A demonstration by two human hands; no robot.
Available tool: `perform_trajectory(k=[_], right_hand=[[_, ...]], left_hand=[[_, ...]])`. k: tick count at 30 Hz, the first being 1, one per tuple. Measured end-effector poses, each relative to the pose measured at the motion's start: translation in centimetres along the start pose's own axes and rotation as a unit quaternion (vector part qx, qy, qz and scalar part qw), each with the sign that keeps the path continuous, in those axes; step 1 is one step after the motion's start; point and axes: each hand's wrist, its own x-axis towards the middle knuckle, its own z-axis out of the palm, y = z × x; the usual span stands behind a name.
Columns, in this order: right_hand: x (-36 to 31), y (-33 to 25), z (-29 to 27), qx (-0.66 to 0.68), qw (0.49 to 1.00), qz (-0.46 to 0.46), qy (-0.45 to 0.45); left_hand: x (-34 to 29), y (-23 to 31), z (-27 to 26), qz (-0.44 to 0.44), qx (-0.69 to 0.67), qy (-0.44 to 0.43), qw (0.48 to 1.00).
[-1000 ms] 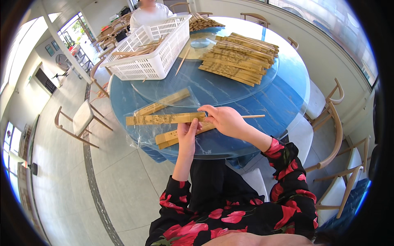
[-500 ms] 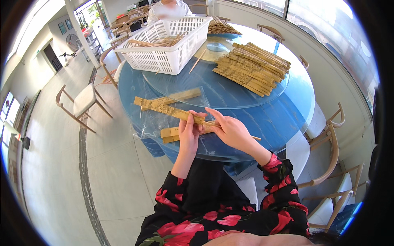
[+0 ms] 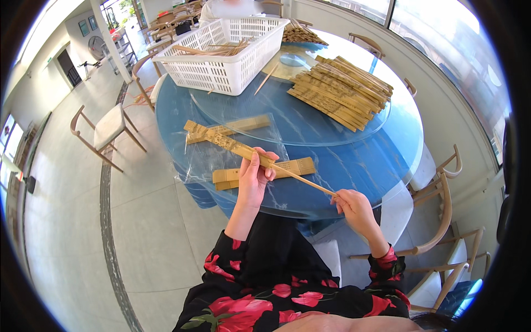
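Above the blue tabletop [image 3: 345,166]: one patterned, paper-like sleeve [image 3: 221,139], pinched in the left hand [image 3: 255,176]; one wooden stick [image 3: 304,179], outer end gripped by the right hand [image 3: 355,209], other end at the sleeve. I judge both light; sleeve creasable, stick stiff, best held near its end

Room between right hand [image 3: 354,209] and wrapper-pile [image 3: 344,93]
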Motion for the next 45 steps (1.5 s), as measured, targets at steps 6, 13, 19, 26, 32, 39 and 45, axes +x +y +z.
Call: perform_trajectory(k=[6, 13, 19, 26, 32, 39, 45], right_hand=[[3.2, -2.1, 3.7, 0.021, 0.998, -0.06, -0.027], [6.4, -3.3, 7.2, 0.042, 0.995, -0.087, 0.027], [5.7, -3.0, 8.2, 0.089, 0.994, -0.06, 0.035], [5.7, -3.2, 8.7, -0.026, 0.98, -0.192, 0.048], [5.8, -2.9, 8.9, -0.021, 0.981, -0.19, 0.032], [5.8, -3.1, 8.9, 0.002, 0.98, -0.197, 0.034], [5.9, -2.2, 9.1, 0.005, 0.984, -0.178, 0.024]], left_hand=[[0.0, 0.1, 0.4, -0.05, 0.024, -0.026, 0.998], [0.1, -0.2, -0.3, -0.058, 0.05, -0.068, 0.995], [0.6, 0.7, 1.3, 0.013, -0.034, -0.031, 0.999], [3.2, 2.5, -4.4, 0.098, -0.308, 0.002, 0.946], [2.7, 2.0, -3.1, 0.072, -0.314, 0.043, 0.946], [1.1, -0.2, -1.7, 0.018, -0.297, 0.0, 0.955], [1.0, -0.2, -1.8, 0.019, -0.324, -0.007, 0.946]])
